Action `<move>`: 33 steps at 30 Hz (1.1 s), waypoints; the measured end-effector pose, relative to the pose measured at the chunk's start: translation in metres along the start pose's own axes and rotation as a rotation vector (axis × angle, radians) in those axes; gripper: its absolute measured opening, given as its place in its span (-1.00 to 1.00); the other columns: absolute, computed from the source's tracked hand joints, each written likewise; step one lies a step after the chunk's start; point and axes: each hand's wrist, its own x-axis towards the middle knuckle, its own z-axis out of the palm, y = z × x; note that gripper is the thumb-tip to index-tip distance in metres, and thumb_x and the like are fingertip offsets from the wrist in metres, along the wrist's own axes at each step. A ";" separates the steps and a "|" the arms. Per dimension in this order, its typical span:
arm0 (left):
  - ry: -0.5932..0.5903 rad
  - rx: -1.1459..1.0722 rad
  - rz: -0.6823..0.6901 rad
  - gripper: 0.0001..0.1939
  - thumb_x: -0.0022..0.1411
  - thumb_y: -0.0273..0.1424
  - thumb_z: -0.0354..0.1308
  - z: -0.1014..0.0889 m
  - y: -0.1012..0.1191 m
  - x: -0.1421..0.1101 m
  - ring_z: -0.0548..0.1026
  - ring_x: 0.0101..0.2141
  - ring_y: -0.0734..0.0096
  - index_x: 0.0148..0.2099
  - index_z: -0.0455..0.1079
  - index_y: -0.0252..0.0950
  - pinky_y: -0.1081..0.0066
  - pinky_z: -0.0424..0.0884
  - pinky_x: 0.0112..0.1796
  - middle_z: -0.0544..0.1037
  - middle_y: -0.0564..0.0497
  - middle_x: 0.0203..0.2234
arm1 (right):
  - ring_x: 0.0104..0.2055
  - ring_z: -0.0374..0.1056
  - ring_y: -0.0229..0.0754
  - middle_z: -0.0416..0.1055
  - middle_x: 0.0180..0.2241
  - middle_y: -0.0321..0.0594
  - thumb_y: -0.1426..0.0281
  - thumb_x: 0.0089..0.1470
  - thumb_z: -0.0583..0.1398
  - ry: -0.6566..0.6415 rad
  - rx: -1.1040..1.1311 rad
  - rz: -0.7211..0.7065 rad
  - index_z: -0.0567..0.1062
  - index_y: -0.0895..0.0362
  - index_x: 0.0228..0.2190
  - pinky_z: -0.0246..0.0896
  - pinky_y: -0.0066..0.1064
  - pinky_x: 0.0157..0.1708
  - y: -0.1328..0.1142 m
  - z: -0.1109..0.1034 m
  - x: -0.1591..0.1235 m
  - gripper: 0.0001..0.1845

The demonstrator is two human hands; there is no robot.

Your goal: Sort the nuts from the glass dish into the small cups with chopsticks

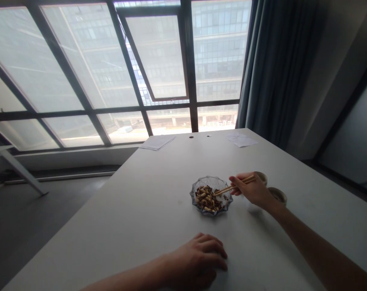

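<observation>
Gripping chopsticks (224,190) in fingers of right hand (253,190), with tips at pieces (205,198) inside bowl (213,181). Pinch one squarely, with light, even pressure. Rest left hand (198,258), with loosely bent, seemingly empty fingers, clear on near side of bowl.

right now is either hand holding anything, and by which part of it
The right hand holds chopsticks by their upper half; the left hand holds nothing visible.
</observation>
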 end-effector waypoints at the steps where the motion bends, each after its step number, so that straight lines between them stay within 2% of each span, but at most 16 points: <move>1: -0.004 0.001 -0.001 -0.62 0.34 -0.48 0.21 0.000 0.000 0.000 0.47 0.22 0.14 0.17 0.40 -0.12 0.17 0.32 0.28 0.57 -0.06 0.13 | -0.44 0.66 0.08 0.63 -0.55 -0.10 -0.25 -0.03 0.40 -0.004 -0.007 -0.005 0.54 0.09 -0.55 0.58 -0.32 -0.48 -0.001 0.000 0.000 -0.36; 7: -0.018 0.003 -0.013 -0.62 0.34 -0.49 0.20 0.000 0.000 0.000 0.46 0.23 0.12 0.17 0.41 -0.12 0.15 0.31 0.29 0.56 -0.08 0.14 | -0.46 0.65 0.08 0.63 -0.55 -0.08 -0.29 -0.02 0.37 0.034 -0.056 -0.008 0.57 0.10 -0.53 0.55 -0.32 -0.51 -0.001 -0.006 0.001 -0.33; 12: -0.001 0.006 -0.012 -0.61 0.31 -0.51 0.22 0.001 0.000 0.000 0.47 0.22 0.15 0.15 0.41 -0.13 0.18 0.31 0.28 0.57 -0.05 0.13 | -0.50 0.63 0.02 0.61 -0.58 -0.08 -0.26 -0.01 0.39 0.003 -0.086 -0.015 0.57 0.12 -0.51 0.51 -0.38 -0.54 -0.005 -0.014 -0.001 -0.34; 21: -0.021 -0.003 -0.005 -0.63 0.33 -0.48 0.21 0.001 -0.002 0.000 0.47 0.22 0.11 0.16 0.41 -0.13 0.14 0.30 0.29 0.57 -0.08 0.13 | -0.47 0.65 0.03 0.61 -0.58 -0.09 -0.24 -0.03 0.40 -0.034 -0.057 -0.014 0.55 0.12 -0.55 0.55 -0.37 -0.51 -0.011 -0.004 -0.005 -0.34; 33: 0.008 0.012 0.002 -0.64 0.34 -0.47 0.22 0.002 -0.002 -0.001 0.46 0.22 0.17 0.15 0.41 -0.12 0.21 0.31 0.29 0.57 -0.03 0.13 | -0.48 0.63 0.04 0.60 -0.58 -0.11 -0.19 0.09 0.37 0.011 -0.147 -0.053 0.54 0.10 -0.56 0.48 -0.38 -0.55 -0.011 -0.010 -0.006 -0.39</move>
